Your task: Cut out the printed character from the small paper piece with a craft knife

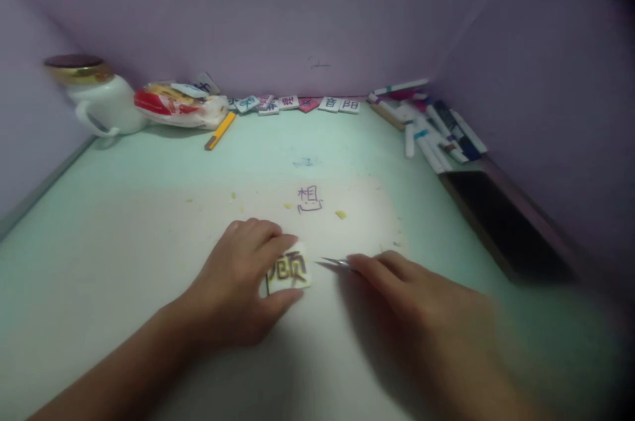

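Observation:
My left hand (243,282) grips a small white square tile (292,267) by its top and bottom edges, holding it on the table. A dark Chinese character with yellow in and around its strokes covers the tile's face. In my right hand (411,295) is a thin pointed metal tool, like a craft knife or tweezers (340,263). Its tip points left and stops just short of the tile's right edge. Most of the tool is hidden inside my fingers. Yellow scraps (340,214) lie on the table beyond the tile.
A purple character (309,198) is written on the tabletop (149,242). Along the wall lie several character tiles (329,104), a red-white packet (178,106) and a yellow stick-like item (220,131). A lidded white mug (106,103) stands left; markers (431,136) and a dark flat slab (501,219) lie right.

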{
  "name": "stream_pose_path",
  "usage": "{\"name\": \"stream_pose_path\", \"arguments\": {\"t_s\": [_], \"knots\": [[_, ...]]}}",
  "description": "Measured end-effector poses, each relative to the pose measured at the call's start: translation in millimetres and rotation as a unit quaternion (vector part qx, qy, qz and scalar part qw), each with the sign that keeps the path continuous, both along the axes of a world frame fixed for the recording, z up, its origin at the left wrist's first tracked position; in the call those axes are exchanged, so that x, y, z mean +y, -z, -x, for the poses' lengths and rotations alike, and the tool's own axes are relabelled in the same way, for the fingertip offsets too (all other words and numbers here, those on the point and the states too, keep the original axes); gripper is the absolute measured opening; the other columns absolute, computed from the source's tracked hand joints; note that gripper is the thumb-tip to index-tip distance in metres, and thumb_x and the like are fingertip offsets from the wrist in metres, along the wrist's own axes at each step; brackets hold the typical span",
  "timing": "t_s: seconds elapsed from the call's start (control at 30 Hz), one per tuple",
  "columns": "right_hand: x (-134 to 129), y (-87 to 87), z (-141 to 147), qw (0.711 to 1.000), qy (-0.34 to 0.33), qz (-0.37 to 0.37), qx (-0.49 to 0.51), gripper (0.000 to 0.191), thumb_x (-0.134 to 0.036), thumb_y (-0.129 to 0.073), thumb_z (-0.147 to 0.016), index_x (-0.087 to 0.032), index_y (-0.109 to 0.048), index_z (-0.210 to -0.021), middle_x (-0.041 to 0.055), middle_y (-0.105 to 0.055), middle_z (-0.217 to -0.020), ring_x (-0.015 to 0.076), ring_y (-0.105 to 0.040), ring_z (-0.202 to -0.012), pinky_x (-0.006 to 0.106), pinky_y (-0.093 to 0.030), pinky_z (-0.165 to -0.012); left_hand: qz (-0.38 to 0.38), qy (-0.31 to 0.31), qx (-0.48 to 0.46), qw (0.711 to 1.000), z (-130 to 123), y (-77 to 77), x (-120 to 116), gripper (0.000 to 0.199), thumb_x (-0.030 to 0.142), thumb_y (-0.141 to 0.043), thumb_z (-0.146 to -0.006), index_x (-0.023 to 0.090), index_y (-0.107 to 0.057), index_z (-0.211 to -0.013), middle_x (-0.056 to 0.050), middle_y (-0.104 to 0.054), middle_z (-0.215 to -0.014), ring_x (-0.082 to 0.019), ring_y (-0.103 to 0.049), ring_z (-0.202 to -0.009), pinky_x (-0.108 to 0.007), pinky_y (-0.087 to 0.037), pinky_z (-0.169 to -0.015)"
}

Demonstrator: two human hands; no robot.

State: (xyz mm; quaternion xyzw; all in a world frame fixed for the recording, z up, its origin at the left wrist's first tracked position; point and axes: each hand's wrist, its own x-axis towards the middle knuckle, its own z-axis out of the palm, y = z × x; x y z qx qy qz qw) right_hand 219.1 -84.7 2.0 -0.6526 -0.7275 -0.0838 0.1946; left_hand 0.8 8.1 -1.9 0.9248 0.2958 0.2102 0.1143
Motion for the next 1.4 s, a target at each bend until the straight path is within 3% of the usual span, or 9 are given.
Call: {"name": "stream_pose_path", "arguments": {"t_s": [0.23, 0.47, 0.6, 1.07, 1.23, 1.4], "knots": [[-4.8, -4.6, 3.2, 0.999, -0.031, -0.016, 0.019, 0.045, -0.008, -0.043, -0.071, -0.022, -0.065, -0.108, 0.0034, -0.072, -0.092, 0.0167, -0.066, -0.058, 0.027, -0.038, -0.044, -0.034, 0.010, 0.047, 0.998, 0.4, -3.3, -4.9, 0.051, 0.035, -0.061, -0.082, 0.008, -0.053, -0.125, -0.015, -0.057, -0.104, -0.027, -0.051, -0.085, -0.043, -0.042, -0.074], [-6.5, 2.5, 12.7, 0.998, -0.021, -0.024, 0.046, 0.042, -0.011, -0.040, -0.074, -0.024, -0.067, -0.103, 0.0005, -0.065, -0.072, 0.0162, -0.057, -0.045, 0.027, -0.031, -0.040, -0.032, 0.011, 0.034, 0.999, -0.8, -1.6, -5.7, 0.049, 0.034, -0.059, -0.083, 0.007, -0.054, -0.124, -0.015, -0.058, -0.102, -0.027, -0.051, -0.083, -0.043, -0.043, -0.073], [-6.9, 5.9, 16.0, 0.999, -0.009, -0.028, 0.036, 0.041, -0.011, -0.039, -0.074, -0.026, -0.066, -0.102, -0.0006, -0.063, -0.070, 0.0149, -0.050, -0.041, 0.028, -0.026, -0.040, -0.032, 0.015, 0.028, 0.999, -0.4, -1.5, -5.9, 0.048, 0.034, -0.058, -0.084, 0.007, -0.054, -0.123, -0.015, -0.058, -0.102, -0.027, -0.050, -0.083, -0.044, -0.042, -0.072], [-8.0, 3.8, 23.9, 0.999, -0.001, -0.036, 0.015, 0.036, -0.015, -0.030, -0.091, -0.024, -0.064, -0.099, 0.0004, -0.060, -0.069, 0.0158, -0.050, -0.043, 0.029, -0.023, -0.041, -0.030, 0.009, 0.034, 0.999, -0.6, 0.8, -7.3, 0.054, 0.040, -0.062, -0.083, 0.006, -0.054, -0.124, -0.014, -0.059, -0.096, -0.025, -0.048, -0.078, -0.042, -0.041, -0.069], [-6.8, 7.1, 27.8, 0.999, 0.021, -0.027, 0.029, 0.030, -0.012, -0.036, -0.084, -0.024, -0.064, -0.086, 0.0008, -0.058, -0.068, 0.0145, -0.044, -0.041, 0.028, -0.021, -0.041, -0.027, 0.010, 0.029, 0.999, -1.0, 0.8, -6.4, 0.054, 0.040, -0.063, -0.083, 0.006, -0.055, -0.123, -0.013, -0.060, -0.095, -0.025, -0.049, -0.078, -0.042, -0.041, -0.070], [-5.2, 11.1, 29.4, 0.996, 0.026, -0.018, 0.080, 0.028, -0.008, -0.041, -0.071, -0.024, -0.062, -0.081, 0.0012, -0.058, -0.068, 0.0158, -0.051, -0.046, 0.026, -0.026, -0.042, -0.031, 0.010, 0.026, 0.999, -0.5, 2.3, -6.2, 0.055, 0.043, -0.062, -0.083, 0.006, -0.054, -0.123, -0.013, -0.060, -0.094, -0.025, -0.050, -0.077, -0.042, -0.041, -0.070]]}}
